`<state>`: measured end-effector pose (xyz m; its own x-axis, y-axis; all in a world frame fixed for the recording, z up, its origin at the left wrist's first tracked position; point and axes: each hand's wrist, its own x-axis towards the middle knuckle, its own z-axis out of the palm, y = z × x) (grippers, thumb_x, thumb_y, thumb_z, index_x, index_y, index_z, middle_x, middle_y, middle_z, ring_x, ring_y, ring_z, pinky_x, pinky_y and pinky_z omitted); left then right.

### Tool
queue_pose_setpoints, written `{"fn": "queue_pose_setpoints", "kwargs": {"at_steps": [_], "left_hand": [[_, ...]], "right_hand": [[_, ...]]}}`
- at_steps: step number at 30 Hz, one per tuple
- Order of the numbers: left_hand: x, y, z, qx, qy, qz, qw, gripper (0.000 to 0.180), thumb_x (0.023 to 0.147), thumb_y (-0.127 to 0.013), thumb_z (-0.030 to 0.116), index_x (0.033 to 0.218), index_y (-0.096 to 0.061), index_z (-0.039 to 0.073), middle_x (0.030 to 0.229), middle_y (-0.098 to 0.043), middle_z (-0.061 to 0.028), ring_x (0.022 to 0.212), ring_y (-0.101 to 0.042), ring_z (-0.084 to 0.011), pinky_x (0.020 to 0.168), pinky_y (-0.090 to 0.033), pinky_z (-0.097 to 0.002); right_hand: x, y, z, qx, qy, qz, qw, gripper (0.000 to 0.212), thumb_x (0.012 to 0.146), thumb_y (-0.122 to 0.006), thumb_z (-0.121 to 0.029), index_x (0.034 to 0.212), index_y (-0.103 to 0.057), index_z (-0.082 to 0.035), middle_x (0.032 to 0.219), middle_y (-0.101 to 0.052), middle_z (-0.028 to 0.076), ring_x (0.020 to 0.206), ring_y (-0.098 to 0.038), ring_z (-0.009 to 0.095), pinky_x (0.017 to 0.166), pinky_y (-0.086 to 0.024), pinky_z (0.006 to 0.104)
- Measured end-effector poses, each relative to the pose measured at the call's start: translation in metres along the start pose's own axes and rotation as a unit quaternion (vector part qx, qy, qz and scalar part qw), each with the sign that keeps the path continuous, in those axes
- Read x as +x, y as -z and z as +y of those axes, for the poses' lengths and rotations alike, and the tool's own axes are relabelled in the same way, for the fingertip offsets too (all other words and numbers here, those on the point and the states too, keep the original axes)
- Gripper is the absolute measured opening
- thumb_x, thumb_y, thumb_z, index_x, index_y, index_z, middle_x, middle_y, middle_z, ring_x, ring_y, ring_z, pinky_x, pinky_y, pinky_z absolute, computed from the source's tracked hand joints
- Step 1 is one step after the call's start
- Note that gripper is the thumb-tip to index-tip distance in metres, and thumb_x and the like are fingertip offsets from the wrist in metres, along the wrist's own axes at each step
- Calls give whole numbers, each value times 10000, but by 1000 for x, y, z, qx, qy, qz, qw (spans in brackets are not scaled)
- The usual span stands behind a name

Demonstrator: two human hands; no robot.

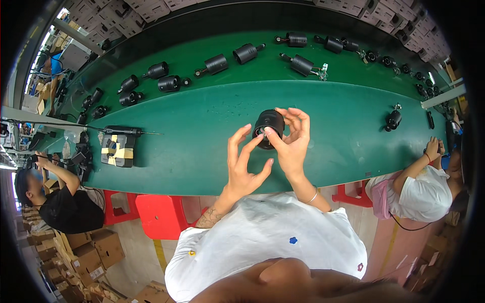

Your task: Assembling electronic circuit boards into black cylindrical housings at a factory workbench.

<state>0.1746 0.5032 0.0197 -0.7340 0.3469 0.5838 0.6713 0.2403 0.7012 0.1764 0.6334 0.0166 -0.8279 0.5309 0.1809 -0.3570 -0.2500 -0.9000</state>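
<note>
Near the left edge of the green table (202, 161) lies a yellow-black block (118, 150) with a thin tool (132, 132) behind it. The left hand (245, 164) is released, fingers spread, its fingertips just beside the black cylinder (268, 127). The right hand (292, 141) grasps this cylinder above the table's middle (open end towards the person). More black parts (217, 64) lie along the far edge.

Factory assembly line: green conveyor belt (202, 136), rows of black housings (217, 64), stacked cartons (86, 252).
</note>
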Motion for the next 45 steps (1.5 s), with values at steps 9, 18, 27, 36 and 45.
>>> {"fn": "queue_pose_setpoints", "kwargs": {"at_steps": [9, 18, 27, 36, 45], "left_hand": [[-1, -6, 8, 83, -17, -29, 996, 620, 723, -738, 133, 1309, -562, 33, 1479, -326, -244, 1278, -418, -396, 1055, -367, -498], [-9, -15, 12, 175, -30, -24, 984, 709, 712, -733, 139, 1378, -507, 51, 1455, -347, -270, 1249, -430, -429, 1021, -382, -515], [-9, -33, 22, 148, 8, -105, 983, 767, 735, -728, 160, 1435, -433, 50, 1484, -254, -310, 1279, -375, -468, 1044, -342, -536], [-29, -48, 8, 155, 38, -147, 976, 723, 769, -709, 172, 1426, -433, 49, 1505, -199, -309, 1309, -325, -476, 1067, -308, -544], [-49, -64, -18, 166, 50, -114, 978, 548, 779, -689, 159, 1291, -535, 41, 1463, -303, -250, 1294, -355, -454, 1069, -320, -532]], "right_hand": [[0, 9, 3, 27, -17, 15, 999, 633, 693, -773, 54, 1198, -409, -57, 1237, -543, 171, 1075, -563, 231, 861, -572, 367], [-5, 9, 2, 29, 18, 29, 999, 594, 698, -754, 66, 1171, -416, -57, 1260, -543, 176, 1099, -551, 246, 900, -544, 389], [5, 30, -2, -72, 73, 49, 993, 633, 648, -790, 53, 1152, -428, -70, 1261, -553, 165, 1095, -554, 260, 919, -534, 426], [207, 177, 36, -546, 211, 252, 771, 551, 686, -742, -87, 1169, -479, -49, 1103, -564, 156, 1000, -524, 343, 868, -484, 427], [234, 198, 73, -698, 149, 254, 653, 517, 752, -707, -209, 1195, -498, -44, 1315, -483, 196, 1235, -407, 414, 1032, -311, 614]]}}
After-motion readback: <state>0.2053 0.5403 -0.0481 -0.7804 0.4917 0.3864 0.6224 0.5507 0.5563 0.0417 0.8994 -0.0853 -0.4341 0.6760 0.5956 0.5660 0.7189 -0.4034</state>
